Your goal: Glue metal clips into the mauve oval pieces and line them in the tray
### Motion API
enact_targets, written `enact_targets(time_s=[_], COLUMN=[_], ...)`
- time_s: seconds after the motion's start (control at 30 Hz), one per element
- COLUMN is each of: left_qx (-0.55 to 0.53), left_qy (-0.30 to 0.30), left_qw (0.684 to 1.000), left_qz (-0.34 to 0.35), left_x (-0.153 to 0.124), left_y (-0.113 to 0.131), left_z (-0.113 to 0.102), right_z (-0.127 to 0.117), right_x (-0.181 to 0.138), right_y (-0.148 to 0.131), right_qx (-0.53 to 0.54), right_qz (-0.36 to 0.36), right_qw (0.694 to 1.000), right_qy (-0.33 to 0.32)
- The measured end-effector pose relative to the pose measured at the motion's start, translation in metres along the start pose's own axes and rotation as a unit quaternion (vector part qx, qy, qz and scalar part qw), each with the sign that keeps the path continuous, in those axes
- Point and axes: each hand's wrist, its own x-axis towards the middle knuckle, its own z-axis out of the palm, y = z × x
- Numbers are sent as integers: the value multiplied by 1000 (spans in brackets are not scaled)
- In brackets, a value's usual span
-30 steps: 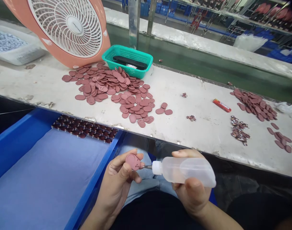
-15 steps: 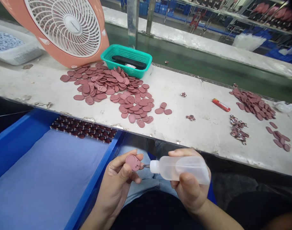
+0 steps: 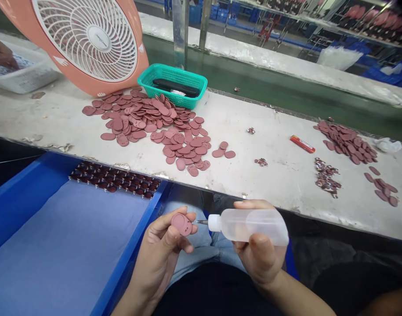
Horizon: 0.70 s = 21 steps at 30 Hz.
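Needle-tipped plastic bottle has drawn back slightly, its metal tip now just off a mauve oval disc.

Left hand pinches the disc between thumb and fingers above the blue tray; right hand wraps around the bottle. Beyond, dark pieces sit in rows inside the tray's far edge, more mauve discs lie heaped on the white bench, and a co-worker's hand reaches into a white basket.

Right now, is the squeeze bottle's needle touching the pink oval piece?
Apart: the head view shows a narrow gap between needle tip and oval piece.
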Motion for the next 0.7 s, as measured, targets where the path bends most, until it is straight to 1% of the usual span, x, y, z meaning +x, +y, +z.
enact_targets(time_s=[0.07, 0.27, 0.33, 0.4, 0.47, 0.53, 0.6, 0.63, 0.67, 0.7], left_qx=[1, 5, 6, 8, 10, 11, 11, 11, 9, 7], left_qy=[-4, 13, 21, 28, 43, 65, 89, 96, 101, 101], left_qw=[1000, 1000, 1000, 1000, 999, 998, 996, 995, 994, 994], left_qz=[1, 2, 1, 1, 10, 24, 29, 28, 27, 28], left_x=[0, -3, -3, -4, -7, -11, -15, -16, -17, -17], left_y=[0, -1, 0, 1, 3, 5, 6, 6, 5, 4], left_z=[0, -1, 0, 4, 11, 17, 22, 23, 23, 22], right_z=[4, 8, 9, 10, 9, 7, 0, -5, -10, -15], right_x=[3, 10, 11, 11, 12, 17, 26, 32, 40, 50], right_y=[-4, -11, -11, -12, -14, -16, -19, -21, -23, -25], right_qx=[20, 71, 97, 131, 195, 285, 371, 395, 397, 369], right_qz=[-20, -67, -61, -41, -3, 59, 127, 156, 173, 167], right_qw=[999, 995, 993, 990, 981, 956, 920, 905, 900, 913], right_qy=[31, 17, 13, 2, -13, -24, -26, -29, -38, -53])
